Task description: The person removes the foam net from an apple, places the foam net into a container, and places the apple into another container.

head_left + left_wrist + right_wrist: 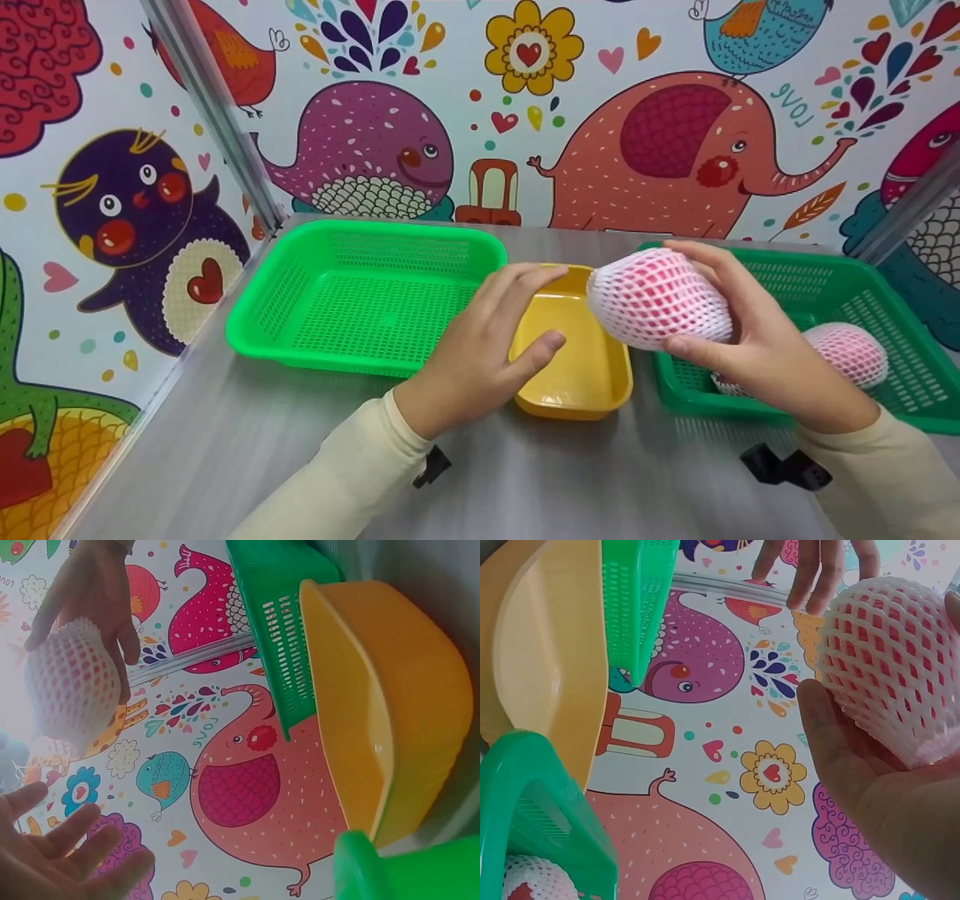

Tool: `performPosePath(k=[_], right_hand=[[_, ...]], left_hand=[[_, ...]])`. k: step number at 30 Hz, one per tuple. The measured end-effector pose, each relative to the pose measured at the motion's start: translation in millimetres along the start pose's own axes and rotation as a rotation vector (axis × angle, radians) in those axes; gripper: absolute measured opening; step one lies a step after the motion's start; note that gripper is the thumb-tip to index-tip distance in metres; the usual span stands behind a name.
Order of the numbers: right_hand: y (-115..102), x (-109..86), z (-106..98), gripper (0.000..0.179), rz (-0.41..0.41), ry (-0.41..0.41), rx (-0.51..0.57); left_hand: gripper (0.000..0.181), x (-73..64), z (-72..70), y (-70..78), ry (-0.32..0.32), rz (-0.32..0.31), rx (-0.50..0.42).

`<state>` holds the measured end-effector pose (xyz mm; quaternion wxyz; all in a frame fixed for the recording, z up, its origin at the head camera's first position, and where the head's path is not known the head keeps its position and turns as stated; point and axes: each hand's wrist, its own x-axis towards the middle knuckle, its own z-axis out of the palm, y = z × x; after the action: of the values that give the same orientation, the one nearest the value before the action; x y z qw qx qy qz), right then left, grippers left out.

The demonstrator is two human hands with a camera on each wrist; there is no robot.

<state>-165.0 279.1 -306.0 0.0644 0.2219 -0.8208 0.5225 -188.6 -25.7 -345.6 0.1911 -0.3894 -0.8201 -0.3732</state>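
Note:
My right hand grips a pinkish-red round item in a white foam net sleeve, likely a fruit, held up between the yellow bin and the dark green basket. The right wrist view shows the same netted item against the palm, with the thumb along its side. My left hand hovers over the left side of the yellow bin, fingers spread and holding nothing, apart from the netted item. Another netted item lies in the dark green basket, partly hidden behind my right hand.
On the left stands a bright green perforated basket, its right end next to the yellow bin. All containers sit on a grey table. Behind rises a wall panel printed with cartoon animals, with a clear corner strip at the left.

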Motion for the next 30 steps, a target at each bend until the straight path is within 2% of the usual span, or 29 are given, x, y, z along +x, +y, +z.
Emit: performPosePath(k=[12, 20, 25, 30], right_hand=[[1.0, 0.1, 2.0, 0.092, 0.006, -0.002, -0.049], [1.9, 0.2, 6.1, 0.091, -0.016, -0.023, -0.057], [3.3, 0.5, 7.3, 0.092, -0.003, -0.045, -0.019], [7.2, 0.6, 8.8, 0.094, 0.008, -0.054, -0.037]], left_hand=[[0.056, 0.3, 3.8, 3.6, -0.019, 0.027, -0.017], [0.050, 0.5, 7.8, 3.3, -0.028, 0.040, -0.061], [0.048, 0.0, 7.8, 5.0, -0.028, 0.026, -0.103], [0.043, -1.4, 7.2, 6.3, -0.013, 0.035, -0.145]])
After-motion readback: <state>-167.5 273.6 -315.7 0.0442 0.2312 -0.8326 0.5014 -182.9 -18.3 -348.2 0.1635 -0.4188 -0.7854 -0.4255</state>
